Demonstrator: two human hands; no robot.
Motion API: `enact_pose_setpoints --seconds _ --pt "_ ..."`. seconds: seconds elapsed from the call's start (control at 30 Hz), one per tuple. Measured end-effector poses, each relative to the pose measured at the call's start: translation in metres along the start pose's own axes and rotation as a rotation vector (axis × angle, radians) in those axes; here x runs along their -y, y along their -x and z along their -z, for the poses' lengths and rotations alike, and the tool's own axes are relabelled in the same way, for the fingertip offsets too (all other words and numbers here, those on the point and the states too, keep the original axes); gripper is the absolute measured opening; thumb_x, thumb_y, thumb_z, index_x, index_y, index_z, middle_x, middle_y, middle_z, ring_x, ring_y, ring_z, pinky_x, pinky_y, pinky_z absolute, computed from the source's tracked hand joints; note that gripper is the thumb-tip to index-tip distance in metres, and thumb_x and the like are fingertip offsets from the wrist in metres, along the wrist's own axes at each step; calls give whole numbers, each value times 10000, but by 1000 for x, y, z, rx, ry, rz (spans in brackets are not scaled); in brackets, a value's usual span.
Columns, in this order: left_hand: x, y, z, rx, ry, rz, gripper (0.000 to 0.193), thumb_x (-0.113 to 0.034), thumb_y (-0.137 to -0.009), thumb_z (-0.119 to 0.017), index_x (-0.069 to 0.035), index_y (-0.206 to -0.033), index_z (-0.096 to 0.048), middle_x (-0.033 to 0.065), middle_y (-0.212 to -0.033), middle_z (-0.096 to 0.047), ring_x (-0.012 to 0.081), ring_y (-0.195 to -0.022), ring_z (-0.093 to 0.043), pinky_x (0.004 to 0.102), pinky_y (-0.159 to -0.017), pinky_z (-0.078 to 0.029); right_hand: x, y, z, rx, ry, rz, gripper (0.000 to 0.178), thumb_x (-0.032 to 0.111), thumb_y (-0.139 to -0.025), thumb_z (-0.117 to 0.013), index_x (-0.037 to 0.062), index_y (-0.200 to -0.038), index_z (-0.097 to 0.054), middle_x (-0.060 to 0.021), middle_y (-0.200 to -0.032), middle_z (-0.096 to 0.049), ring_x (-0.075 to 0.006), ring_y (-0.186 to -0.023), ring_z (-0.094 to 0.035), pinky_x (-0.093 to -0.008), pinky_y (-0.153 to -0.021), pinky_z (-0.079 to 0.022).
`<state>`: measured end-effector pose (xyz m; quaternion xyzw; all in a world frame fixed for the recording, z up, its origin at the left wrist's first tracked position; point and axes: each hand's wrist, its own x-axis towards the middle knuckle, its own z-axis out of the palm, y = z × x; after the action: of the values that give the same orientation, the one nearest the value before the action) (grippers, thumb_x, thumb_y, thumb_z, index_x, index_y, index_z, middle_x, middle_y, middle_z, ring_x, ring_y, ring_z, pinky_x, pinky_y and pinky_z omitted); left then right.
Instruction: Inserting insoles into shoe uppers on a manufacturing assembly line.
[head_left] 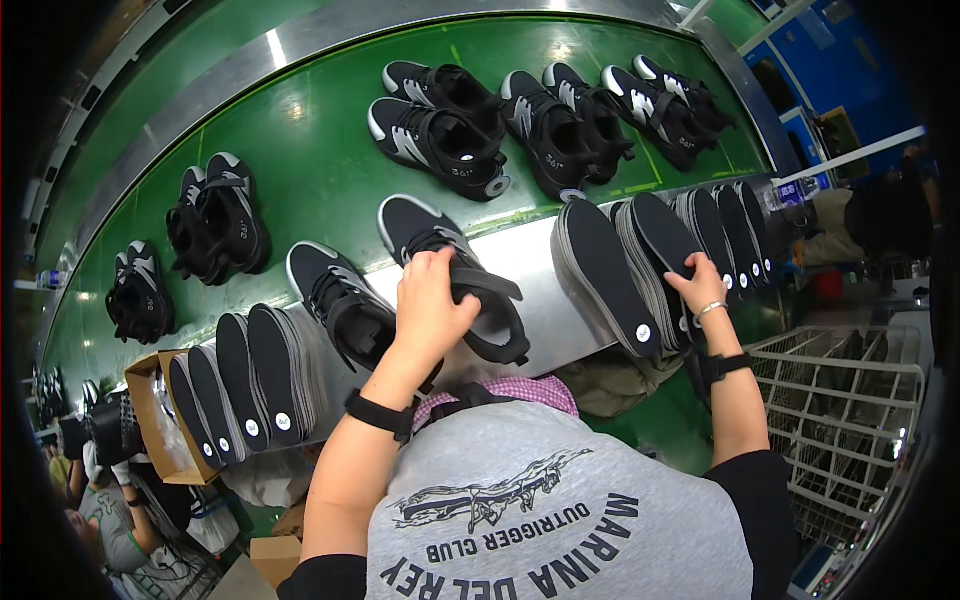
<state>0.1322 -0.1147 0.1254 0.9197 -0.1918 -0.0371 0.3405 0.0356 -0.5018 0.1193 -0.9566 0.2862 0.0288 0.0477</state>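
Note:
My left hand (432, 308) is closed over the laces and strap of a black sneaker (412, 222) with a silver-grey toe edge. The sneaker lies on the metal ledge (530, 265) in front of me, its toe pointing away. Beside it on the left sits a matching sneaker (325, 285), partly hidden by my left forearm. On the right, my right hand (703, 288) pinches the edge of a black insole (662, 230) on top of a stack. Left of that stands another insole stack (600, 270) with a round white sticker at the heel.
Several black sneakers (550, 130) stand in pairs on the green conveyor belt (310, 130) beyond the ledge. More insole stacks (262, 370) line the ledge at left, beside a cardboard box (160, 430). A wire cart (830, 400) stands at right. Another person (120, 535) is at lower left.

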Motion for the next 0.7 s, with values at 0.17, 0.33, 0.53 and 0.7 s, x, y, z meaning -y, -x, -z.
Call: enact_pose_setpoints --seconds 0.17,0.33,0.53,0.7 --pt "11 -4 2 -203 249 22 279 -96 -669 -558 4 -915 -473 182 -905 -516 334 -884 -487 366 -763 -399 57 20 60 381 -1108 68 168 193 -776 -591 31 -750 -559 35 -681 -514 -36 -636 -458 -195 -568 -374" --pt "10 -7 9 -102 401 268 221 -156 -776 -552 -15 -923 -467 175 -743 -582 338 -700 -569 373 -636 -442 144 54 92 1105 -881 361 179 176 -754 -580 1 -725 -602 17 -651 -550 -49 -619 -486 -200 -572 -391" --pt "16 0 1 -79 474 169 201 -87 -788 -519 -15 -967 -462 193 -829 -593 357 -799 -570 372 -698 -442 203 55 48 948 -347 578 284 268 -685 -543 1 -728 -630 -119 -695 -616 -220 -655 -582 -320 -641 -451" --pt "24 2 -10 -137 557 101 217 -76 -793 -505 -10 -996 -466 196 -842 -592 362 -820 -565 366 -718 -437 254 70 -15 370 277 1088 186 218 -691 -532 74 -757 -628 -118 -807 -578 -279 -748 -578 -379 -658 -455"
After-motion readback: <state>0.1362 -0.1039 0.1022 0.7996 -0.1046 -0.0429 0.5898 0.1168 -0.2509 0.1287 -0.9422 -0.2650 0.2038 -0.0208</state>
